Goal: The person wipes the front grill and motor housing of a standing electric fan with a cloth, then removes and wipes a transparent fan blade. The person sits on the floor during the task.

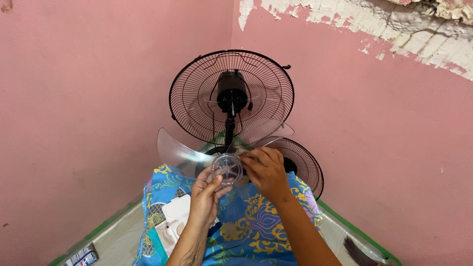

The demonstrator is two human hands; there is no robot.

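Both hands, left hand (206, 193) and right hand (266, 170), grip the clear plastic three-bladed fan propeller (227, 166) by its hub, directly below the black wire fan guard (231, 96).

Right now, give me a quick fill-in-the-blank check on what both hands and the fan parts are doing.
1. Both hands hold the clear fan blade by its round ____.
2. The left hand grips the hub from ____.
3. The rear guard on the stand is made of ____ wire.
4. The walls are painted ____.

Missing words: hub; below; black; pink
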